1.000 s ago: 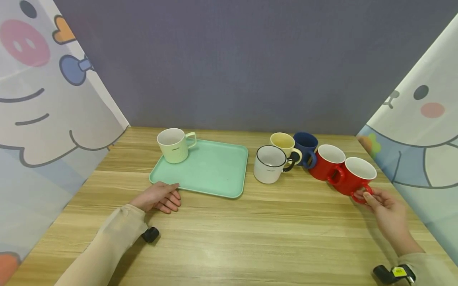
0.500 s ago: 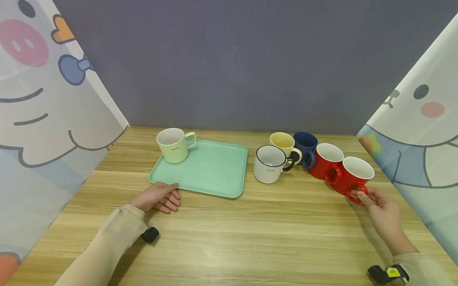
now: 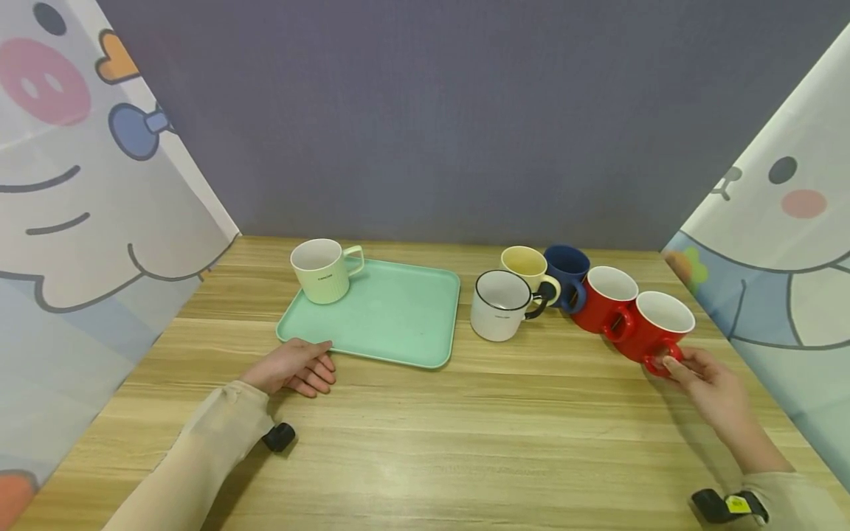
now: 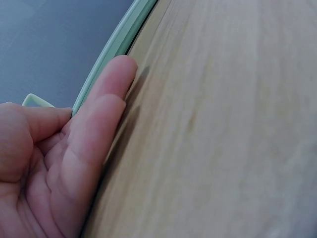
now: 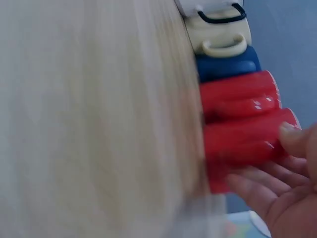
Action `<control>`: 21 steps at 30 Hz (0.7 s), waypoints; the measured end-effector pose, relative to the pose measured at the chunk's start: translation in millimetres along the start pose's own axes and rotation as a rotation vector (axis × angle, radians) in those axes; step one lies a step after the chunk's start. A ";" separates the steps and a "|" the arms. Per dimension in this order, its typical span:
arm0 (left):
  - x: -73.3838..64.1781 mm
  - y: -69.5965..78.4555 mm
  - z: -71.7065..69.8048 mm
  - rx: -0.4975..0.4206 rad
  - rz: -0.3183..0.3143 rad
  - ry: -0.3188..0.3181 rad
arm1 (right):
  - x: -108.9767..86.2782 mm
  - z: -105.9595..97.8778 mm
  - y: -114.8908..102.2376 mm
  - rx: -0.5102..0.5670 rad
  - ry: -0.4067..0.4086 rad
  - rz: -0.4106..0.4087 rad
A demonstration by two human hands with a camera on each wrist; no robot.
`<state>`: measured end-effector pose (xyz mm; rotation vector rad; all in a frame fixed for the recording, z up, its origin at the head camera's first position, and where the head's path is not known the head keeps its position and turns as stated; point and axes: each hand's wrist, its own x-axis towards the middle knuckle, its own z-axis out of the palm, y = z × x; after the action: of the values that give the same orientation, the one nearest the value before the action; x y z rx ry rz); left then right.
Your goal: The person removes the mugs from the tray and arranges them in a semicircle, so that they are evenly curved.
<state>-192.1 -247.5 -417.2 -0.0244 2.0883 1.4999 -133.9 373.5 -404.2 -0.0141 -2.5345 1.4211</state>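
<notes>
In the head view, my right hand (image 3: 715, 391) holds the handle of the nearest red mug (image 3: 654, 332), thumb on the near side. This mug stands upright against a second red mug (image 3: 600, 310). The right wrist view shows my thumb (image 5: 292, 136) near the rim and fingers at the handle. My left hand (image 3: 292, 366) lies at the front left edge of a mint-green tray (image 3: 398, 317). Its thumb touches the tray rim (image 4: 111, 54), and its other fingers are loosely extended along the outer side. A pale green mug (image 3: 323, 284) stands on the tray's left part.
Left of the red mugs stand a navy mug (image 3: 561, 269), a yellow mug (image 3: 521, 258) and a white mug (image 3: 494, 321) with black rim and handle. The wooden table (image 3: 465, 435) meets a grey panel (image 3: 451, 133) behind and printed cartoon sheets at both sides.
My right hand has shifted slightly left with the nearest red mug, and the second red mug has also moved slightly left. My left hand and the tray have barely moved.
</notes>
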 end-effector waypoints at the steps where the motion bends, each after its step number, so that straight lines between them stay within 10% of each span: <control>1: -0.1 0.0 -0.1 -0.003 -0.004 0.003 | 0.7 -3.2 -1.5 -0.132 -0.010 -0.009; 7: 0.9 -0.3 -0.2 -0.004 -0.014 0.006 | 4.4 -20.2 -16.7 -0.499 0.044 -0.146; 13: 1.0 -0.8 0.4 -0.002 -0.012 0.007 | 12.2 -22.3 -45.3 -0.492 0.212 -0.353; 21: 1.0 -1.1 0.6 -0.002 -0.003 0.007 | 26.0 -9.0 -87.0 -0.453 0.135 -0.293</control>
<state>-192.2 -247.1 -418.7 -0.0337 2.0910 1.5027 -148.1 338.3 -321.3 0.1704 -2.5574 0.7009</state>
